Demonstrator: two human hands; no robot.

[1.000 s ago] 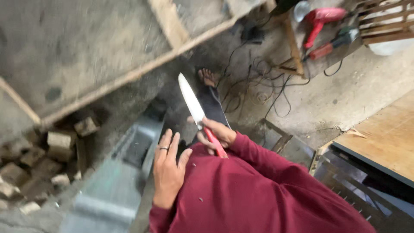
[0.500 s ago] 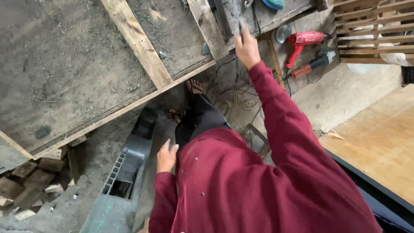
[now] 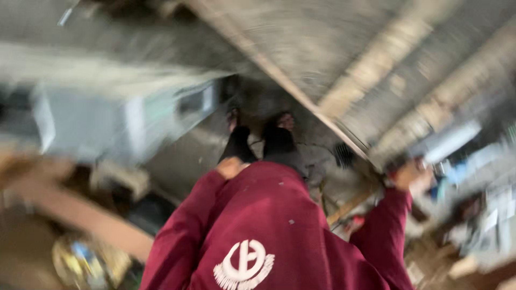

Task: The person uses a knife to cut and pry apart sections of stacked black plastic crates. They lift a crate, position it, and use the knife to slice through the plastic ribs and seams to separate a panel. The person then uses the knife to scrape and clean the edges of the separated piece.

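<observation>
A blurred workshop is shown: a grey board crossed by wooden battens slopes above the right hand, which is raised to its cluttered edge. The left hand rests at the waist. Finger spread cannot be told for either hand.

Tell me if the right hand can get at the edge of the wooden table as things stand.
Probably yes: the right hand is stretched out beside the wooden table, nothing visibly between, though blur hides any contact.
</observation>
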